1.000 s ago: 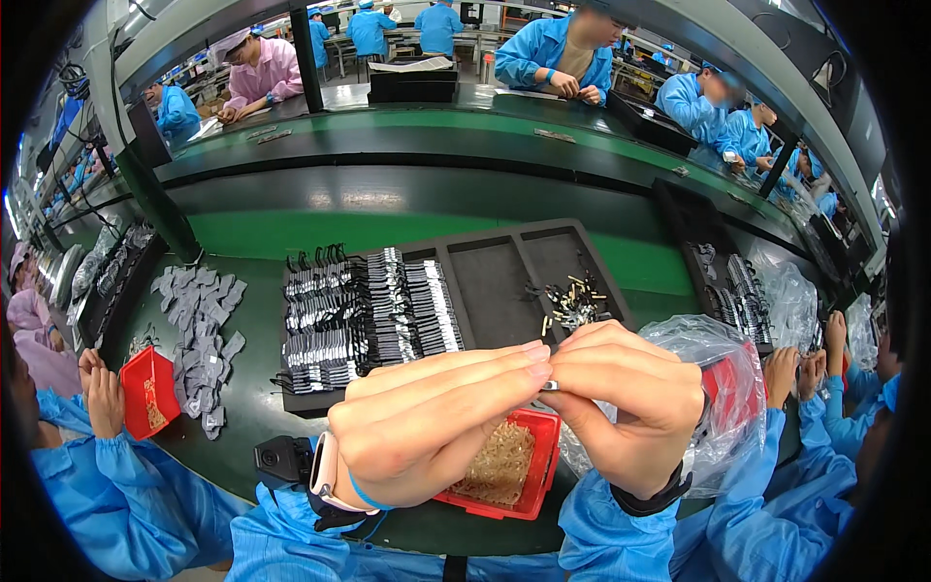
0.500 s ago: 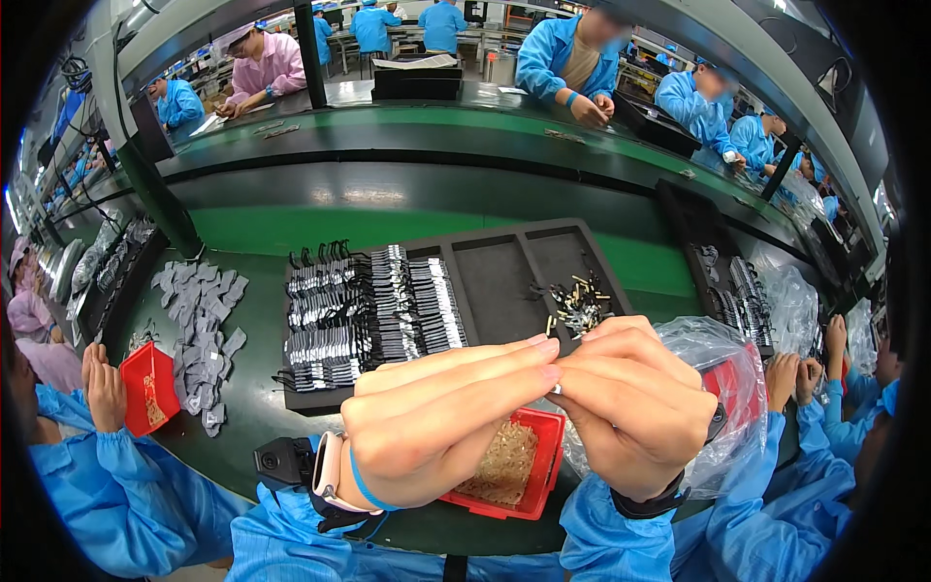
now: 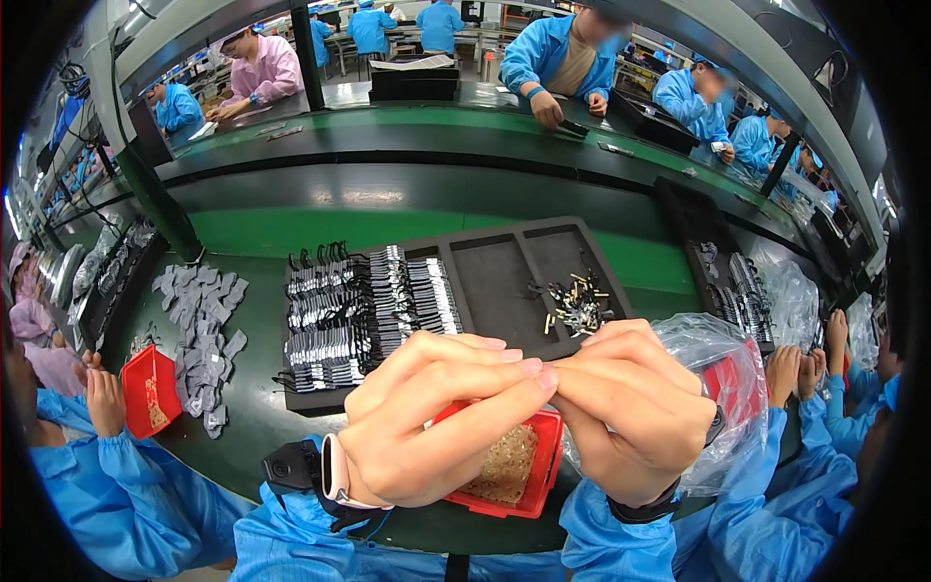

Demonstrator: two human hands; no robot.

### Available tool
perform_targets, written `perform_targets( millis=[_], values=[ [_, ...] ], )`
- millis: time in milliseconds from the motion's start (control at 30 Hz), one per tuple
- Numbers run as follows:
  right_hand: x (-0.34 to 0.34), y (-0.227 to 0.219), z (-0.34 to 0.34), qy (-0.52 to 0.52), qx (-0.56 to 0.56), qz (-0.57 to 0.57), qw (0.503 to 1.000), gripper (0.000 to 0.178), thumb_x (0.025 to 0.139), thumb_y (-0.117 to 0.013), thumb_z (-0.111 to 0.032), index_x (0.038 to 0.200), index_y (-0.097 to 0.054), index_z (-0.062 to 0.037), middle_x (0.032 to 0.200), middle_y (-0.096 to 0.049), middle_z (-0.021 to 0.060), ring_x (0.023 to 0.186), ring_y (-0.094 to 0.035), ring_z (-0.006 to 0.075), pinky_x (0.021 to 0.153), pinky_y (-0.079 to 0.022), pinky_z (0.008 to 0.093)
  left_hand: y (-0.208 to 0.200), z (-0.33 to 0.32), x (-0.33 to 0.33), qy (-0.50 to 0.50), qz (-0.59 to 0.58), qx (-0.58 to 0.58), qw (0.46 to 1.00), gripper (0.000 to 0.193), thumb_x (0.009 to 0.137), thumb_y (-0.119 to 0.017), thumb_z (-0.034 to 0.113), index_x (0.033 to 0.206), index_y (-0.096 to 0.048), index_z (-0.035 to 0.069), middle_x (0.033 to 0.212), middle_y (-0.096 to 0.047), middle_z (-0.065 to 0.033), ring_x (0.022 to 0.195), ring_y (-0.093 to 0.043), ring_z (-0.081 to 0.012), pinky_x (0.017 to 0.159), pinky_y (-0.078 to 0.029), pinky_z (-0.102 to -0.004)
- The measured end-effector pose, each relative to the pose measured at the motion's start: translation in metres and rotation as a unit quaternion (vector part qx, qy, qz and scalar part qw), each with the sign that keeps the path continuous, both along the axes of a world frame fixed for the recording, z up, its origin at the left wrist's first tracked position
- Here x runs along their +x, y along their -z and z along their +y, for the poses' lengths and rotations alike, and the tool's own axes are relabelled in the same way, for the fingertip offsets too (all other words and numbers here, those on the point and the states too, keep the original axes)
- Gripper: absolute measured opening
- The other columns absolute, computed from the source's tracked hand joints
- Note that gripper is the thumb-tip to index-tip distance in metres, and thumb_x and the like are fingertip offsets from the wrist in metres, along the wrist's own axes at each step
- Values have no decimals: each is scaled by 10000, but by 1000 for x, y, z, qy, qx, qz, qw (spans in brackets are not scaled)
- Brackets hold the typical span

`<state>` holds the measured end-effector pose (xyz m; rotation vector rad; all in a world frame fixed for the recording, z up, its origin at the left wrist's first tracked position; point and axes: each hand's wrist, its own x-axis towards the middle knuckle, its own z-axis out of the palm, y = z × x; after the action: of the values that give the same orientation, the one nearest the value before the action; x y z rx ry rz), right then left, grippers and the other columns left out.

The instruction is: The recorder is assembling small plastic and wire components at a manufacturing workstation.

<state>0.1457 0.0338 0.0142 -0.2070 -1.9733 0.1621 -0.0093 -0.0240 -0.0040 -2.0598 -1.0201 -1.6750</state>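
My left hand [image 3: 427,427] and my right hand [image 3: 635,407] meet fingertip to fingertip above the near table edge, pinched together on a small metal part that the fingers almost hide. Right under them sits a red tray [image 3: 543,480] of fine brownish pieces. Beyond the hands lies a black compartment tray [image 3: 504,272]; its left section holds rows of black and silver parts [image 3: 359,310], and its right section a small pile of metal parts [image 3: 577,306]. A clear plastic bag [image 3: 722,373] with something red inside bulges behind my right hand.
Grey flat pieces [image 3: 199,325] lie scattered at left, near a small red tray [image 3: 150,388] and a neighbour's hand [image 3: 102,403]. Another neighbour's hands [image 3: 805,373] work at right beside a second black tray [image 3: 727,276]. A green conveyor belt [image 3: 388,228] runs behind; several people sit across it.
Both hands stay joined in the same spot. The fingers have curled a little tighter, and the small metal part seen between the tips earlier is now almost covered.
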Motion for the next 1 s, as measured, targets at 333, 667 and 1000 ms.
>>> perform_targets(
  millis=[333, 667, 1000],
  values=[
    [5, -4, -2, -101, -188, 43, 976, 220, 612, -725, 86, 818, -686, 20, 767, -673, 124, 671, -646, 228, 636, -507, 312, -12, 0, -1, 54, -34, -23, 998, 257, 659, -753, 15, 899, -668, -13, 783, -655, -136, 706, -641, -242, 654, -541, -332],
    [3, -3, -2, -140, -211, 35, 967, 203, 656, -743, 29, 845, -667, 28, 792, -674, 139, 713, -653, 242, 677, -513, 331, -7, -5, -5, 75, -29, -27, 996, 266, 639, -768, -36, 874, -645, -57, 764, -656, -158, 684, -651, -248, 624, -541, -314],
    [-2, 3, -1, -148, -202, 55, 967, 174, 707, -709, 24, 861, -628, 25, 792, -655, 117, 740, -625, 259, 745, -499, 368, -6, -6, -4, 79, -19, -26, 996, 270, 627, -753, -61, 876, -655, -32, 778, -649, -124, 694, -651, -246, 607, -532, -296]
  ],
)
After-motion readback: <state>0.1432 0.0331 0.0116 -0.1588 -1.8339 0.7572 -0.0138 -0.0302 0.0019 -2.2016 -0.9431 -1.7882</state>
